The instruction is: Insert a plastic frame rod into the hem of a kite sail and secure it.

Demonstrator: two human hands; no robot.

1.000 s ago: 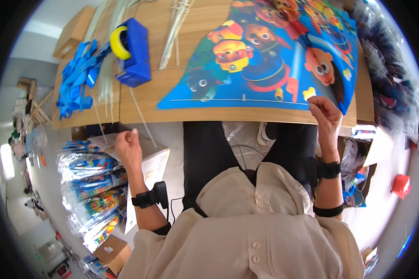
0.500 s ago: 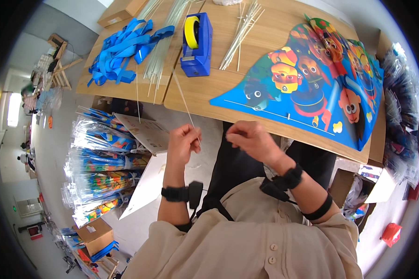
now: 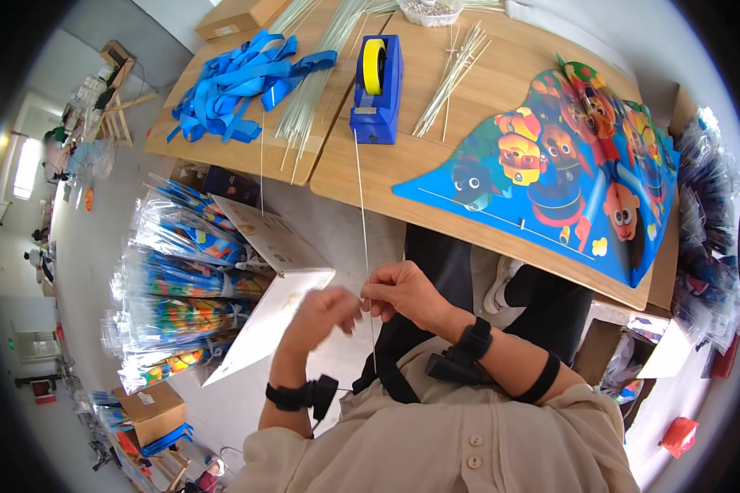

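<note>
A long thin white rod point(image 3: 362, 189) stands nearly upright in front of me, from by the tape dispenser point(image 3: 376, 123) down to my lap. My right hand point(image 3: 407, 296) pinches it between thumb and fingers. Close beside the rod, my left hand point(image 3: 316, 319) has its fingers loosely bent and slightly blurred, with nothing visible in them. On the table to the right lies a blue kite sail point(image 3: 469, 201) printed with cartoon figures, a thin white rod along its near edge. The dispenser is blue and carries a yellow-rimmed roll.
Blue ribbon strips point(image 3: 230, 86) and a bundle of pale rods point(image 3: 325, 78) lie on the left of the table point(image 3: 337, 168). More rods point(image 3: 452, 82) lie beyond the dispenser, near a clear tub point(image 3: 432, 12). Bagged kites point(image 3: 181, 287) stand on the left, beside an open carton point(image 3: 263, 320).
The rod has passed from my left hand to my right and now stands more upright. My right hand moved left and down; my left hand moved lower. The view shifted a little.
</note>
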